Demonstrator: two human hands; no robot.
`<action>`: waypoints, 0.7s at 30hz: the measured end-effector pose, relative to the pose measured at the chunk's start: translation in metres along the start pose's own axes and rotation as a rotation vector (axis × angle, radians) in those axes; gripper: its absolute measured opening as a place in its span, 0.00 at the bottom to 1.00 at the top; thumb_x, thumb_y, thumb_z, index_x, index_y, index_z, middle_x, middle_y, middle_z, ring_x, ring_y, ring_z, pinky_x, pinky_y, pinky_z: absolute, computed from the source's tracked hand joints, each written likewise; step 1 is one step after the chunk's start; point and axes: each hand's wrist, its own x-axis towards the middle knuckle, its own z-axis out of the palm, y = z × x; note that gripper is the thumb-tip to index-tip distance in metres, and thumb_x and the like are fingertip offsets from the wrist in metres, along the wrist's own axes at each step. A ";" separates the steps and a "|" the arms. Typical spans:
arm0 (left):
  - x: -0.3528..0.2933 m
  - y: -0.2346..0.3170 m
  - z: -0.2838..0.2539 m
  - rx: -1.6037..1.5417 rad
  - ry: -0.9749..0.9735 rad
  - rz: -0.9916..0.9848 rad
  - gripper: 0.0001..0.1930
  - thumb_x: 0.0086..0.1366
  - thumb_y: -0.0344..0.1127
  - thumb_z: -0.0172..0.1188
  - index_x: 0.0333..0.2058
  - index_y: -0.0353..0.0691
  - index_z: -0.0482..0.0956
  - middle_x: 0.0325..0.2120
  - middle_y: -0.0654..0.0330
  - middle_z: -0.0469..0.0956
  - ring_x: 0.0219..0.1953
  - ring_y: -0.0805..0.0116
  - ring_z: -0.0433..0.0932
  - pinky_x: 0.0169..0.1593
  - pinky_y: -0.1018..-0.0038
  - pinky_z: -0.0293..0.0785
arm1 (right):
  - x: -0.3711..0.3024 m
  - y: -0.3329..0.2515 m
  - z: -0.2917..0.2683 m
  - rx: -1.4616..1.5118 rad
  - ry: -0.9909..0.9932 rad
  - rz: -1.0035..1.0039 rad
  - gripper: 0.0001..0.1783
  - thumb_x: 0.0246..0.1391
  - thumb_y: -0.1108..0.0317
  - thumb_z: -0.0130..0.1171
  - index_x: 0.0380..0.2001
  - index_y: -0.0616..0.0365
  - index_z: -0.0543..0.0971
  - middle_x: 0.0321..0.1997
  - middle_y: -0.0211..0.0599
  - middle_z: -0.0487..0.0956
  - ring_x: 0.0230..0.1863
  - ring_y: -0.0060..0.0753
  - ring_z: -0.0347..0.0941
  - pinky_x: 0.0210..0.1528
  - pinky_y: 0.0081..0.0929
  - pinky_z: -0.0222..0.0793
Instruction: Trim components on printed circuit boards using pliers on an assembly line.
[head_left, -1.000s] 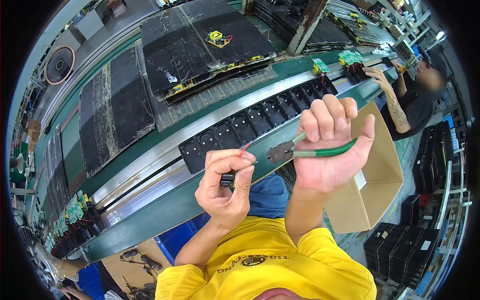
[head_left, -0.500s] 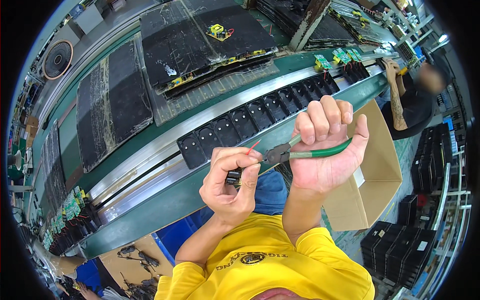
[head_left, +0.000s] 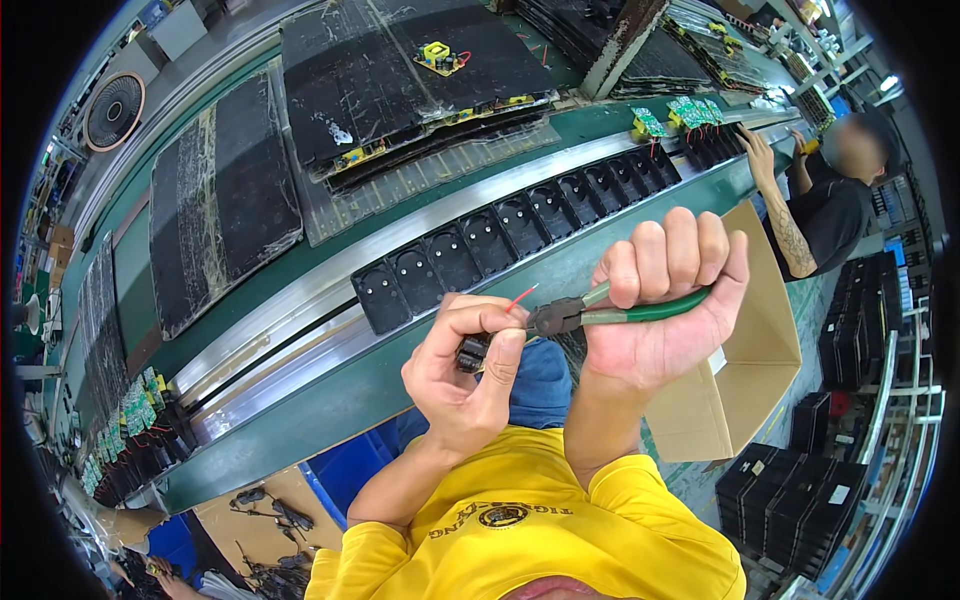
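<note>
Between the thumb and fingers of my left hand (head_left: 465, 355) is a small circuit board with black cylindrical parts (head_left: 471, 353), mostly hidden by the fingers. A short red wire (head_left: 523, 296) sticks up from it. My right hand (head_left: 665, 300) is closed around the green handles of diagonal cutters (head_left: 640, 309). The cutters' jaws (head_left: 550, 318) point left and meet the board's edge at my left fingertips; exactly what lies between them is too small to make out. Beyond both hands, a row of black plastic housings (head_left: 460, 251) lies along the metal rail.
Black sheets (head_left: 370, 90) are stacked on the green bench, with a yellow-topped circuit board (head_left: 440, 58) on top. Green boards (head_left: 130, 415) stand in housings at the left. An open cardboard box (head_left: 735, 400) is at my right. A co-worker's arm (head_left: 785, 215) reaches to housings at far right.
My right fingers have closed further, bringing the cutters' handles nearer together. Both hands otherwise stay almost in place. The co-worker's hand has moved left onto the housings.
</note>
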 end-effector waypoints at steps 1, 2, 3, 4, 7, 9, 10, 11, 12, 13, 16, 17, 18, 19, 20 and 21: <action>0.000 0.004 0.000 -0.035 -0.011 -0.080 0.06 0.71 0.20 0.69 0.44 0.35 0.85 0.42 0.54 0.90 0.41 0.65 0.83 0.51 0.72 0.79 | 0.002 0.000 0.006 -0.031 0.017 0.000 0.19 0.85 0.53 0.45 0.35 0.47 0.70 0.31 0.24 0.63 0.28 0.23 0.52 0.31 0.30 0.52; 0.001 0.007 -0.001 -0.070 -0.022 -0.160 0.05 0.73 0.21 0.69 0.44 0.35 0.85 0.41 0.54 0.90 0.41 0.66 0.83 0.50 0.72 0.79 | 0.003 0.000 0.009 -0.062 0.033 0.000 0.20 0.85 0.52 0.45 0.34 0.47 0.69 0.30 0.24 0.63 0.28 0.22 0.52 0.31 0.30 0.52; 0.001 0.007 -0.002 -0.073 -0.020 -0.160 0.05 0.73 0.21 0.69 0.44 0.35 0.85 0.41 0.54 0.90 0.41 0.66 0.83 0.50 0.72 0.79 | 0.005 -0.001 0.008 -0.065 0.032 0.002 0.20 0.85 0.52 0.45 0.34 0.47 0.69 0.30 0.24 0.63 0.28 0.22 0.52 0.31 0.30 0.52; 0.002 0.008 -0.005 -0.142 -0.055 -0.261 0.04 0.75 0.23 0.68 0.45 0.36 0.85 0.41 0.54 0.90 0.40 0.66 0.83 0.49 0.73 0.79 | 0.007 -0.002 0.004 -0.072 -0.069 0.031 0.19 0.85 0.51 0.46 0.36 0.47 0.70 0.31 0.24 0.64 0.28 0.22 0.53 0.31 0.30 0.52; 0.005 0.008 -0.013 -0.350 -0.166 -0.563 0.03 0.81 0.30 0.65 0.48 0.38 0.84 0.40 0.55 0.89 0.38 0.68 0.83 0.46 0.76 0.79 | 0.014 -0.010 -0.004 -0.095 -0.374 0.117 0.18 0.85 0.49 0.47 0.41 0.47 0.74 0.32 0.25 0.65 0.28 0.22 0.53 0.32 0.28 0.54; 0.005 0.009 -0.015 -0.416 -0.159 -0.585 0.04 0.83 0.32 0.65 0.49 0.38 0.83 0.39 0.55 0.89 0.37 0.69 0.82 0.45 0.76 0.79 | 0.014 -0.016 0.004 -0.161 -0.319 0.087 0.17 0.85 0.48 0.47 0.46 0.48 0.75 0.33 0.25 0.65 0.28 0.22 0.54 0.32 0.28 0.54; 0.007 0.010 -0.016 -0.476 -0.156 -0.603 0.05 0.84 0.34 0.64 0.49 0.39 0.83 0.39 0.55 0.89 0.37 0.69 0.82 0.44 0.76 0.79 | 0.014 -0.019 0.011 -0.224 -0.267 0.052 0.17 0.85 0.47 0.48 0.50 0.48 0.76 0.33 0.25 0.66 0.28 0.23 0.55 0.32 0.27 0.55; 0.008 0.010 -0.017 -0.537 -0.152 -0.620 0.06 0.85 0.36 0.63 0.50 0.40 0.82 0.38 0.55 0.89 0.36 0.69 0.82 0.43 0.76 0.79 | 0.014 -0.023 0.017 -0.286 -0.215 0.016 0.19 0.84 0.47 0.49 0.55 0.49 0.77 0.34 0.26 0.66 0.29 0.23 0.55 0.32 0.27 0.55; 0.009 0.011 -0.019 -0.597 -0.149 -0.636 0.08 0.86 0.38 0.63 0.51 0.40 0.82 0.38 0.55 0.89 0.35 0.70 0.82 0.42 0.76 0.79 | 0.012 -0.027 0.021 -0.348 -0.163 -0.019 0.21 0.84 0.46 0.50 0.60 0.50 0.78 0.34 0.26 0.66 0.29 0.23 0.56 0.32 0.26 0.55; 0.010 0.013 -0.020 -0.597 -0.142 -0.627 0.08 0.86 0.38 0.63 0.51 0.40 0.82 0.38 0.55 0.89 0.35 0.70 0.82 0.42 0.76 0.79 | 0.007 -0.035 0.018 -0.433 -0.108 -0.017 0.24 0.83 0.48 0.53 0.69 0.52 0.75 0.37 0.27 0.69 0.31 0.24 0.59 0.34 0.26 0.59; 0.012 0.016 -0.018 -0.636 -0.112 -0.625 0.09 0.87 0.40 0.62 0.52 0.41 0.81 0.38 0.55 0.89 0.35 0.69 0.82 0.40 0.76 0.78 | -0.022 -0.039 0.007 -0.810 0.028 0.047 0.33 0.79 0.57 0.57 0.80 0.56 0.70 0.43 0.31 0.76 0.37 0.25 0.67 0.39 0.26 0.66; 0.013 0.017 -0.017 -0.647 -0.102 -0.624 0.09 0.87 0.40 0.62 0.52 0.41 0.81 0.38 0.55 0.89 0.34 0.69 0.82 0.39 0.75 0.78 | -0.031 -0.037 0.003 -1.100 0.118 0.111 0.34 0.76 0.63 0.60 0.81 0.58 0.70 0.47 0.34 0.80 0.41 0.26 0.71 0.43 0.27 0.69; 0.013 0.018 -0.017 -0.647 -0.102 -0.620 0.09 0.87 0.40 0.62 0.52 0.41 0.81 0.38 0.55 0.89 0.34 0.69 0.82 0.39 0.75 0.78 | -0.036 -0.032 0.001 -1.204 0.086 0.171 0.32 0.73 0.67 0.61 0.78 0.60 0.74 0.51 0.37 0.81 0.44 0.27 0.73 0.46 0.25 0.71; 0.014 0.018 -0.016 -0.646 -0.102 -0.617 0.09 0.87 0.40 0.62 0.52 0.41 0.81 0.38 0.55 0.89 0.34 0.69 0.82 0.39 0.75 0.78 | -0.041 -0.026 -0.002 -1.308 0.055 0.232 0.31 0.70 0.72 0.63 0.75 0.62 0.78 0.55 0.40 0.83 0.47 0.28 0.75 0.49 0.24 0.72; 0.014 0.020 -0.017 -0.643 -0.104 -0.616 0.09 0.87 0.40 0.62 0.52 0.41 0.81 0.38 0.54 0.89 0.34 0.69 0.82 0.39 0.75 0.79 | -0.042 -0.018 -0.006 -1.246 0.062 0.283 0.25 0.63 0.78 0.74 0.63 0.59 0.89 0.53 0.37 0.84 0.47 0.24 0.73 0.50 0.22 0.68; 0.014 0.021 -0.017 -0.641 -0.106 -0.615 0.09 0.87 0.40 0.62 0.52 0.41 0.81 0.38 0.54 0.89 0.35 0.69 0.82 0.39 0.76 0.79 | -0.042 -0.014 -0.008 -1.234 0.034 0.356 0.22 0.64 0.77 0.71 0.62 0.62 0.89 0.55 0.41 0.83 0.49 0.27 0.74 0.52 0.22 0.70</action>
